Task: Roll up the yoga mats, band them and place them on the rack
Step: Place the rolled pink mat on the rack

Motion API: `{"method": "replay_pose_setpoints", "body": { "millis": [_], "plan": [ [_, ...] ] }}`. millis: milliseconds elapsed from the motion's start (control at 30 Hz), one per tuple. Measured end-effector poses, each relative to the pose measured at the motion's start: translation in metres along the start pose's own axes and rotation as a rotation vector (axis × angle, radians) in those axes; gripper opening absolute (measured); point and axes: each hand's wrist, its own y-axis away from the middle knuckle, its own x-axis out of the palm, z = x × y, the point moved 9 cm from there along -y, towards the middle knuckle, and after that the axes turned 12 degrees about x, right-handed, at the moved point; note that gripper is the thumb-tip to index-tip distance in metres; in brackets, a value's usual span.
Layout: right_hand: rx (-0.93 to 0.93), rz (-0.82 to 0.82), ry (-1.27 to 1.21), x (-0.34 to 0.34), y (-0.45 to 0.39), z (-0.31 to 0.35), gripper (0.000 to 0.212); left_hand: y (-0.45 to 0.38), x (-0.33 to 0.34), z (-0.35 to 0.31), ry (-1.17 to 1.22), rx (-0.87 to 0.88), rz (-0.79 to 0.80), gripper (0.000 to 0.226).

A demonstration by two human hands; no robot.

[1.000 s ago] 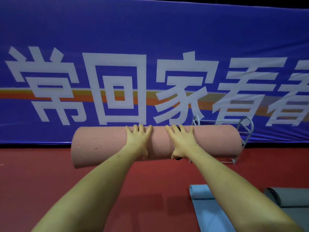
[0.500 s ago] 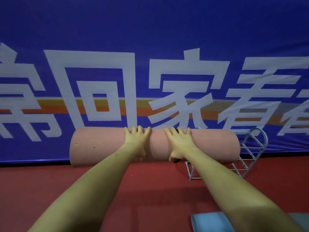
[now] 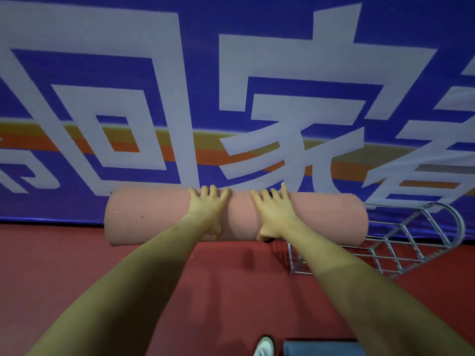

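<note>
Partly hidden: near left corner of the wire rack behind the pink rolled mat and the right forearm; band around the roll only glimpsed as a dark sliver under the right hand, too small to tell more. Cut off at the bottom edge: a white shoe and a blue mat on the red floor. Held in the air before the blue banner, long axis running left to right, nearly level, right end over the rack's left edge. Left hand and right hand both clasped over the roll's middle, fingers draped across the top, thumbs underneath.
</note>
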Motion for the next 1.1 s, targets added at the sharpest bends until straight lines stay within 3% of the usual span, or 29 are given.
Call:
{"method": "replay_pose_setpoints", "body": {
  "millis": [367,600,933,1100],
  "plan": [
    [-0.035,0.050,-0.026,0.085,-0.137,0.028,0.110,-0.122,0.088,0.056,0.044,-0.045,0.070,0.122],
    [-0.022,0.067,-0.026,0.163,-0.198,0.082,0.103,-0.176,0.196,0.094,0.122,-0.032,0.039,0.098],
    [-0.019,0.133,0.002,0.379,-0.254,0.140,0.105,-0.253,0.431,0.078,0.173,-0.064,0.037,0.109],
    [-0.028,0.033,0.008,0.504,-0.269,0.158,0.104,-0.293,0.549,0.044,0.192,-0.075,0.034,0.107]
  ]
}}
